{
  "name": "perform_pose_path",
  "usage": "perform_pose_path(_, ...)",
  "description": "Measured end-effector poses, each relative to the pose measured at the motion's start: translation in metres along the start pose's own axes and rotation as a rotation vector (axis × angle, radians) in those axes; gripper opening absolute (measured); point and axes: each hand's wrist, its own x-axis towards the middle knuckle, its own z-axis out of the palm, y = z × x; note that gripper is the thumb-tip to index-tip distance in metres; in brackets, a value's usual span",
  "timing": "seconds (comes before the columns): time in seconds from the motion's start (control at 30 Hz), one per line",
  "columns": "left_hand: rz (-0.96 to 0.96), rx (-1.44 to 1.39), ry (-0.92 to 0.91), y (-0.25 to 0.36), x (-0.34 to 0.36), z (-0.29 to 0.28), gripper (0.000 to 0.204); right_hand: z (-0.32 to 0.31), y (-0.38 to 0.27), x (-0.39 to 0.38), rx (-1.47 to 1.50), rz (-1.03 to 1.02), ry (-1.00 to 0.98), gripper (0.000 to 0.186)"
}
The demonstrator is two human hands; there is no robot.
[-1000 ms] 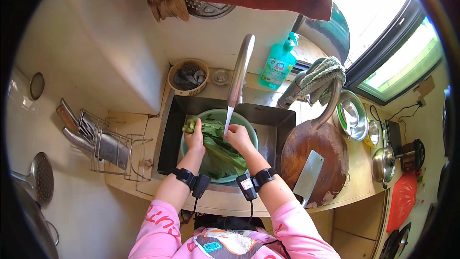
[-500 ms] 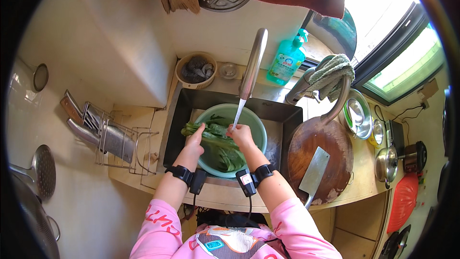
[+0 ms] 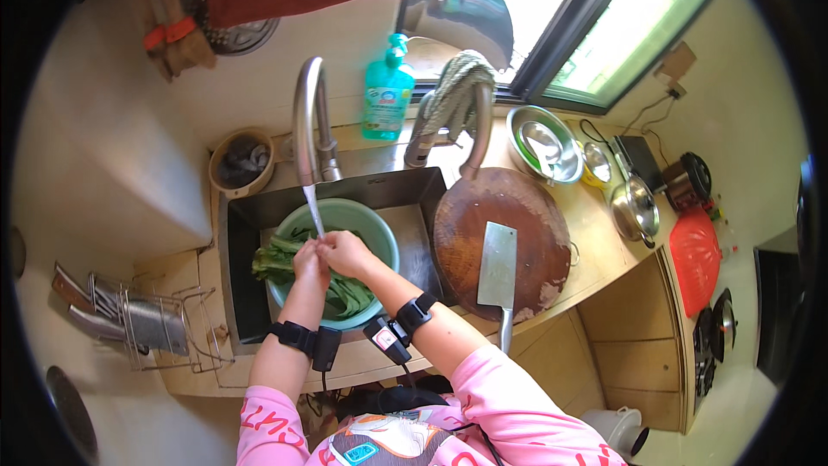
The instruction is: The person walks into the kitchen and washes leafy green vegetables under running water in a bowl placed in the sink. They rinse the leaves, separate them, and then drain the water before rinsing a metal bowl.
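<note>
Leafy greens point(image 3: 274, 259) lie in a pale green basin point(image 3: 388, 229) inside the dark sink point(image 3: 250, 302), their stalk ends jutting past the basin's left rim. Over the basin my left hand point(image 3: 310, 262) is closed on the greens. Pressed against its fingertips, my right hand point(image 3: 347, 254) has its fingers curled shut, also on the greens; the exact part pinched is hidden. From the curved metal faucet point(image 3: 308, 121) a thin stream of water falls onto the fingers of both hands. More leaves show beneath my right wrist.
Right of the sink, a cleaver point(image 3: 498, 267) lies on a round wooden chopping board point(image 3: 457, 242), its handle over the counter edge. Behind stand a turquoise pump bottle point(image 3: 387, 95) and a cloth-draped pipe point(image 3: 461, 91). A wire knife rack point(image 3: 185, 328) is at left, metal bowls point(image 3: 545, 145) at right.
My hands have come together under the water; before, they were apart along the greens. The view has swung right, so the sink now appears farther left.
</note>
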Motion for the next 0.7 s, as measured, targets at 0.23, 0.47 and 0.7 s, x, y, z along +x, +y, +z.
perform_pose_path(0.23, -0.137, -0.127, 0.140, -0.010, 0.038, 0.006, 0.013, -0.032, 0.017, -0.033, -0.133, -0.029, 0.023, 0.043)
perform_pose_path(0.47, -0.176, -0.045, 0.120, 0.005, 0.033, 0.016, 0.017, -0.051, 0.028, -0.070, -0.251, 0.097, 0.093, 0.041)
perform_pose_path(0.7, -0.105, 0.137, 0.077, 0.019, 0.030, -0.020, 0.013, -0.084, 0.023, -0.107, -0.359, 0.146, 0.118, 0.043)
